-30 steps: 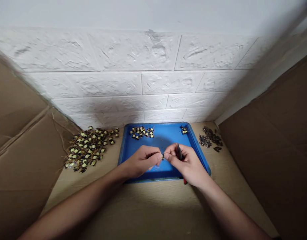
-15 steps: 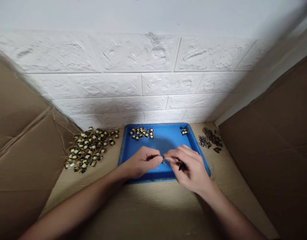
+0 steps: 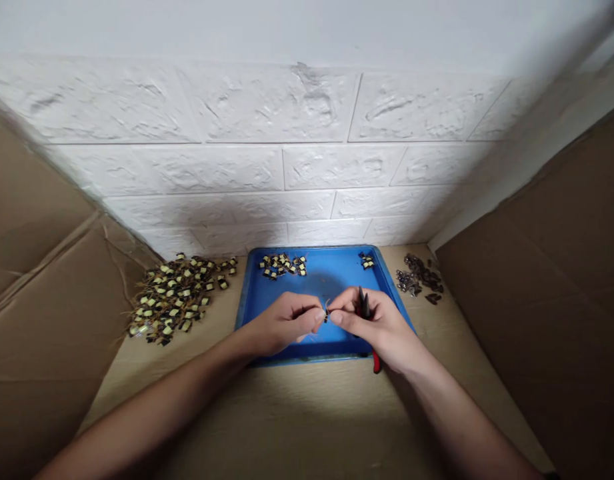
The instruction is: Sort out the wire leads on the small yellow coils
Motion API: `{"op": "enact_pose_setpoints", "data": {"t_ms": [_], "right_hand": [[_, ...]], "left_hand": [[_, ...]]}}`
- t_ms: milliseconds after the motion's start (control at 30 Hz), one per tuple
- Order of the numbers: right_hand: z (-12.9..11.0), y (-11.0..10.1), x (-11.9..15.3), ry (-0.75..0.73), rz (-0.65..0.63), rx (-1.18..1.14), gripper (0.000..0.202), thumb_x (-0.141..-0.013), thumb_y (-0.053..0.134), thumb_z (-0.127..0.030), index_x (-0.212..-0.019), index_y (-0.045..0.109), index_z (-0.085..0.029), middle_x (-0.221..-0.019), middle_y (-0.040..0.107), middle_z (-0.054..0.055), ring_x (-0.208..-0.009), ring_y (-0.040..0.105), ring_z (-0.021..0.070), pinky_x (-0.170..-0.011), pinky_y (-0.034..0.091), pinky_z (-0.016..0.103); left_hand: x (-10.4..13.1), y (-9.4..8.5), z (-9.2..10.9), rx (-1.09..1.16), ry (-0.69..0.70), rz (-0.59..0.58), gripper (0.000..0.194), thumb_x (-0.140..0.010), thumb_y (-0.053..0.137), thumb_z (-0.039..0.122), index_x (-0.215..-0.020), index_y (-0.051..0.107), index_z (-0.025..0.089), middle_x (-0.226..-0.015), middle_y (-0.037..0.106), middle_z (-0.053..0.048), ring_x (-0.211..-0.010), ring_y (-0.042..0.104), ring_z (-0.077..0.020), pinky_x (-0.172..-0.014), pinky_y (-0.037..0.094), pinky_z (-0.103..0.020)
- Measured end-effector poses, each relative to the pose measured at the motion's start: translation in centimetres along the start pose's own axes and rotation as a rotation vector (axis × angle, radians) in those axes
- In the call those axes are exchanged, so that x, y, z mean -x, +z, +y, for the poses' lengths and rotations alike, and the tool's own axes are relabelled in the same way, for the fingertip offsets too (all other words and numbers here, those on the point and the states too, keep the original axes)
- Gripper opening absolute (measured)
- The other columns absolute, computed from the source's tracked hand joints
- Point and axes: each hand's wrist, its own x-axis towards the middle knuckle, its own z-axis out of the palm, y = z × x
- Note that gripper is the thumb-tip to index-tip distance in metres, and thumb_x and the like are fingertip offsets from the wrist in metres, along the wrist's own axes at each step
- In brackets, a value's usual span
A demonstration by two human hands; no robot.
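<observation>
Far left, a cardboard panel (image 3: 41,280) stands slanted against the white brick-pattern wall (image 3: 267,153). Beside it on the cardboard-covered tabletop (image 3: 297,413) lies a large heap of small yellow-and-black wound components (image 3: 179,295) with fine wire leads. Centre: a blue tray (image 3: 281,297) holding a small cluster of the same components (image 3: 283,265) at its far left edge and a lone pair (image 3: 367,261) at its far right corner. Above the tray's near half, the left hand (image 3: 281,322) has thumb and forefinger pressed together, pinching one small component (image 3: 326,313) — the piece sits between both hands, just over the tray floor. The right hand (image 3: 374,320) pinches the same component's other side while its remaining fingers curl around a dark tool with red handles (image 3: 367,313), the red tip showing below the palm. Right of the tray, a loose pile of dark metal pieces (image 3: 421,279) rests on the tabletop — then a second cardboard panel (image 3: 547,293).
</observation>
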Motion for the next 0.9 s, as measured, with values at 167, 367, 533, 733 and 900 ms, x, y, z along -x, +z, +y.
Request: {"op": "enact_pose_setpoints", "data": {"t_ms": [167, 367, 533, 733, 900], "right_hand": [[0.4, -0.2, -0.1, 0.082, -0.026, -0.121, 0.02, -0.079, 0.08, -0.035, -0.081, 0.071, -0.017, -0.063, 0.043, -0.005, -0.059, 0.036, 0.0099, -0.056, 0.025, 0.027], [0.8, 0.0, -0.1, 0.116, 0.004, -0.179, 0.02, -0.077, 0.082, -0.035, -0.085, 0.073, -0.018, -0.06, 0.042, -0.006, -0.057, 0.035, 0.0094, -0.056, 0.024, 0.027], [1.1, 0.2, -0.3, 0.127, -0.001, -0.194, 0.019, -0.075, 0.082, -0.034, -0.082, 0.073, -0.019, -0.061, 0.048, -0.005, -0.057, 0.037, 0.0096, -0.056, 0.023, 0.027], [0.9, 0.1, -0.3, 0.119, -0.013, -0.171, 0.019, -0.077, 0.079, -0.035, -0.083, 0.072, -0.019, -0.06, 0.047, -0.005, -0.057, 0.036, 0.0102, -0.056, 0.023, 0.028], [0.4, -0.1, 0.0, 0.011, -0.013, -0.076, 0.023, -0.084, 0.074, -0.035, -0.1, 0.069, -0.02, -0.068, 0.039, -0.006, -0.06, 0.034, 0.0108, -0.057, 0.026, 0.027]], "left_hand": [[0.1, -0.1, -0.4, 0.036, -0.018, -0.005, 0.042, -0.097, 0.047, 0.046, -0.071, 0.053, 0.014, -0.058, 0.045, 0.004, -0.054, 0.041, -0.009, -0.053, 0.03, -0.022], [0.1, 0.0, -0.3, 0.026, -0.009, -0.006, 0.041, -0.097, 0.047, 0.045, -0.072, 0.055, 0.014, -0.058, 0.047, 0.003, -0.054, 0.041, -0.009, -0.054, 0.03, -0.022], [0.1, 0.0, -0.2, 0.01, -0.016, -0.004, 0.039, -0.097, 0.046, 0.042, -0.071, 0.055, 0.014, -0.058, 0.047, 0.003, -0.054, 0.042, -0.0089, -0.053, 0.031, -0.022], [0.1, 0.0, -0.4, -0.009, -0.007, 0.003, 0.038, -0.097, 0.047, 0.039, -0.071, 0.056, 0.014, -0.058, 0.047, 0.003, -0.054, 0.042, -0.0083, -0.053, 0.031, -0.021], [0.0, 0.1, -0.6, 0.019, 0.007, 0.142, 0.041, -0.099, 0.047, 0.043, -0.075, 0.06, 0.013, -0.059, 0.049, 0.003, -0.055, 0.044, -0.008, -0.054, 0.034, -0.02]]}}
